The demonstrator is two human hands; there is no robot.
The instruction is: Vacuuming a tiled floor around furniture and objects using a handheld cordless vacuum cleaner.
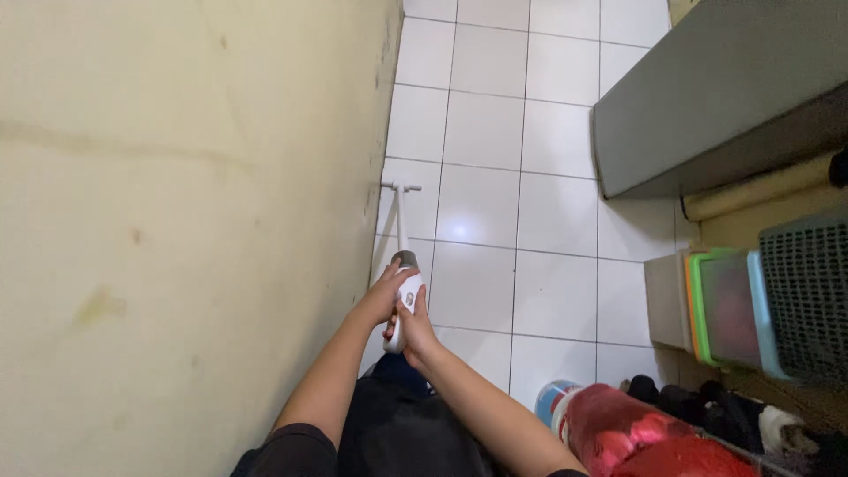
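Observation:
A slim white stick tool [403, 231] with a grey collar and a small T-shaped head reaches down to the white tiled floor [495, 212], right against the base of the cream wall [177, 221]. My left hand [383, 296] wraps the white handle from the wall side. My right hand [413, 329] grips the same handle from just below and beside it. Both forearms stretch out from the bottom of the view, over dark clothing.
A grey cabinet or counter [707, 97] juts out at the upper right. Below it stand a rolled tube [760, 187], a cardboard box [667, 300], stacked coloured bins [724, 309] and a dark mesh basket [808, 291]. A red plastic-wrapped bundle [636, 433] lies at the bottom right.

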